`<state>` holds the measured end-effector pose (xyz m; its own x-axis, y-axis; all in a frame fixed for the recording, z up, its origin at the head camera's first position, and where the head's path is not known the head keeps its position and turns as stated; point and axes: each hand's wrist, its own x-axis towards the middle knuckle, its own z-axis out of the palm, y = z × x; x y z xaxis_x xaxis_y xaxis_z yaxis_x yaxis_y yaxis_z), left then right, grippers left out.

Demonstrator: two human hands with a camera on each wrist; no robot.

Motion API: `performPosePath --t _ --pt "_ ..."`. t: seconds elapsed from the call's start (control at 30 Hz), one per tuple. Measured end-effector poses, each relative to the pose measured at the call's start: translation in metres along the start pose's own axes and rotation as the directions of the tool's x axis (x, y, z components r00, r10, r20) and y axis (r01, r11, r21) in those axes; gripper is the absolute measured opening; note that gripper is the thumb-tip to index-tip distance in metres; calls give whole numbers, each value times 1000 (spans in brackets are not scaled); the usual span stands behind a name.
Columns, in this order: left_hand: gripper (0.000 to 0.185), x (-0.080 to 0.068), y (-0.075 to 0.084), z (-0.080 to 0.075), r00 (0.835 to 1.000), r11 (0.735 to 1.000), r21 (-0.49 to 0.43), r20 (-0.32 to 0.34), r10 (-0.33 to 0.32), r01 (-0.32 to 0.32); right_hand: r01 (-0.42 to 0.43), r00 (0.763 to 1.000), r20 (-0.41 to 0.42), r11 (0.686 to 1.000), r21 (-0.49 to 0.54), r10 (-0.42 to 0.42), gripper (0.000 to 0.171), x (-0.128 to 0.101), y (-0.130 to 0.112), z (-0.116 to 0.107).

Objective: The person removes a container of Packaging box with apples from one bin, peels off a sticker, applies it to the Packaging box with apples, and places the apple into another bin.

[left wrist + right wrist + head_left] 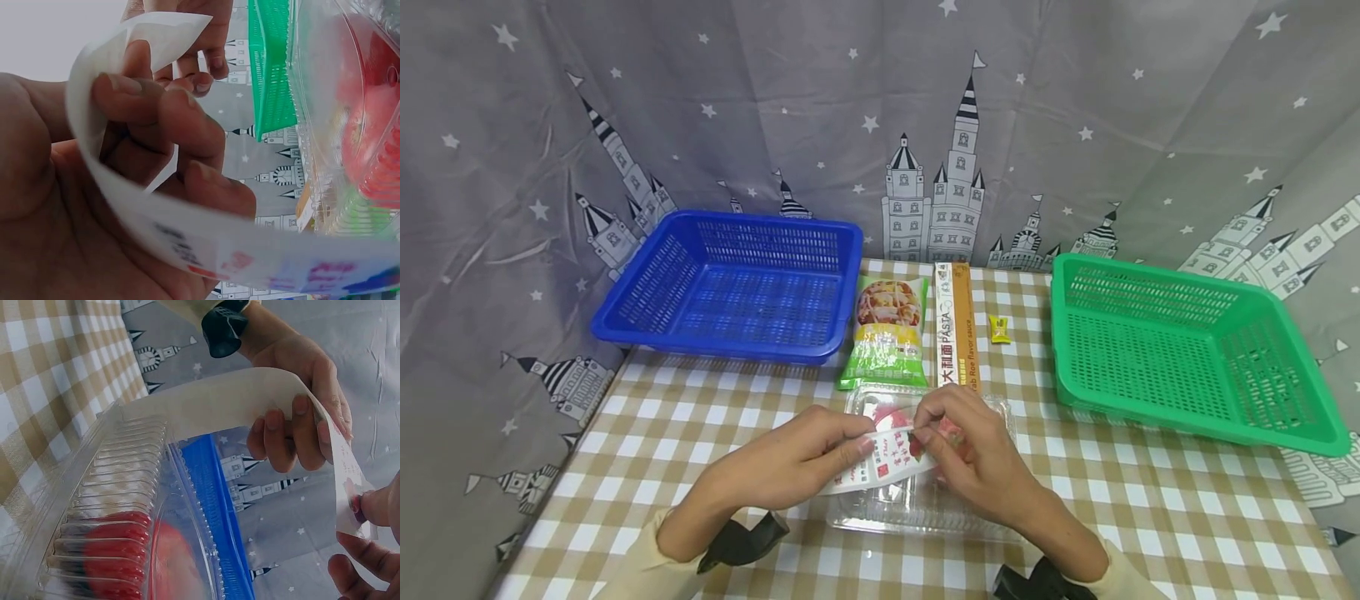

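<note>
One clear clamshell, red fruit inside: light, thin, crushable; support by rim. Paper label, flimsy, tearable: left hand and right hand both pinch it.

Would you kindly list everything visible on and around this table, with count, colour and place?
clear plastic box: one, transparent with red contents, front centre of the table
paper label: one, white with red print, curled over the box between both hands
snack bag: one, green and yellow, behind the box
pasta box: one, tan and white, right of the bag
small packet: one, yellow, right of the pasta box
blue basket: one, back left
green basket: one, right
tablecloth: one, tan and white check
curtain: grey, castles and stars, behind
left hand: holds the label
right hand: pinches the label's end
</note>
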<state>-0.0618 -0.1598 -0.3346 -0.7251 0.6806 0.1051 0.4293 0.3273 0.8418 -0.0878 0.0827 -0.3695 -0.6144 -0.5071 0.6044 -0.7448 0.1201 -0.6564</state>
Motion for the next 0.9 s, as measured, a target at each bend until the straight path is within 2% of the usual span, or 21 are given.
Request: performPosePath --t 0.2,0.57,0.77,0.9 --pt "31 1 -2 -1 1000 999 -41 10 1 -1 5 1000 26 1000 -4 -5 16 -1 0 1" --pt "30 4 -7 -3 999 996 -85 32 15 -12 33 999 13 999 -17 -32 17 -3 1 5" --pt "32 4 -8 -2 1000 995 -95 22 20 -18 104 995 0 995 -9 -104 9 -5 4 8" --pt "32 4 -9 -3 999 995 -95 21 26 -24 171 985 -11 985 -24 -172 17 -4 6 8"
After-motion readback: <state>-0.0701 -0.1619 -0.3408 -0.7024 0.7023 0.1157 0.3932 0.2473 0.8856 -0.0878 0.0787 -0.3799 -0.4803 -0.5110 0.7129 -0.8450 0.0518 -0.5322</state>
